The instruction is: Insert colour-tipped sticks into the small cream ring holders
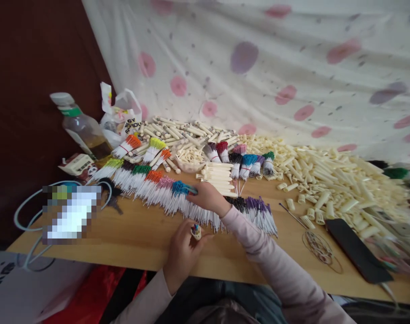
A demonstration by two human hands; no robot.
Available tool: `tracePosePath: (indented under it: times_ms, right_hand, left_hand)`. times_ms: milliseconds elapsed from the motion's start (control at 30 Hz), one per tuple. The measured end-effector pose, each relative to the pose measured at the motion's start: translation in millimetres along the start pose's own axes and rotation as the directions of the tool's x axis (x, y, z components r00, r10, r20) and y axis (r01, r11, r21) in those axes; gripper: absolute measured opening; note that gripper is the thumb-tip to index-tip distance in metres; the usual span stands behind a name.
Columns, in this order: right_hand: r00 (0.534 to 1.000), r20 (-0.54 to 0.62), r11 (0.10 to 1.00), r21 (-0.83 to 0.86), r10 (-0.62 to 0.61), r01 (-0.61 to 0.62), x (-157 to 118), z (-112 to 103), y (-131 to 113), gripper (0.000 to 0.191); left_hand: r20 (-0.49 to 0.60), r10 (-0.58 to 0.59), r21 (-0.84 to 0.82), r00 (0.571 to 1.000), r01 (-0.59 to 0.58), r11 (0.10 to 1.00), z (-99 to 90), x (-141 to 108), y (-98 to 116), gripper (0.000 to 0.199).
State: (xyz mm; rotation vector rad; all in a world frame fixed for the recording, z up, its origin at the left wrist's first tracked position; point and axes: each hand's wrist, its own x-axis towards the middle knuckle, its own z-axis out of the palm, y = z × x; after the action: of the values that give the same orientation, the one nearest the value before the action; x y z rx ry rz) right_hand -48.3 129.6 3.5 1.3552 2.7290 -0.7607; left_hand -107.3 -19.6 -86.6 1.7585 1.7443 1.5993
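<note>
My left hand is closed around a cream plastic pen barrel, held upright above the table's front part. Several coloured tips show in the barrel's open top. My right hand reaches over a long row of white pen refills with coloured ends. Its fingers pinch a blue-ended pen refill beside the pile of blue refills. Along the row lie orange refills, pink refills, green refills and purple refills. My right forearm hides part of the row.
Behind the row stand banded refill bundles and stacked cream barrels. Loose cream parts heap at the right, near a black phone and rubber bands. A bottle and a cable are at the left.
</note>
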Motion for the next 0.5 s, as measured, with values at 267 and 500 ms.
tracePosePath:
  times_ms: [267, 500]
  right_hand:
    - [0.998, 0.058, 0.99, -0.142, -0.011, 0.019, 14, -16, -18, 0.034]
    - [0.993, 0.072, 0.975, -0.195, -0.09, 0.102, 50, -15, -47, 0.035]
  left_hand:
    - [-0.014, -0.005, 0.023, 1.0, 0.006, 1.0, 6.6, -2, -5, 0.026]
    - [-0.038, 0.035, 0.029, 0.999, -0.034, 0.999, 8.1, 0, -4, 0.028]
